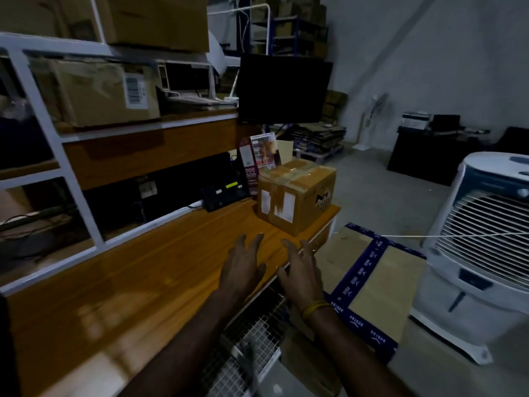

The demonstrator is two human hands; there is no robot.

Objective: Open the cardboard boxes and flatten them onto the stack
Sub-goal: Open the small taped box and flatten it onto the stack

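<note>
Head view: both hands reach toward a sealed box at the desk's far end.

Largest is the wooden desk [137, 270], with flattened cardboard [372, 285] lying on the floor just beside its right end. The taped box [296, 193] stands upright near that corner, unopened. The left hand [243, 267] and right hand [300, 270] hover short of it, fingers spread, holding nothing. The step looks like reaching; next, the box wants gripping and its tape pulling free.

Dark monitor [283, 88], white air cooler [481, 253]
</note>
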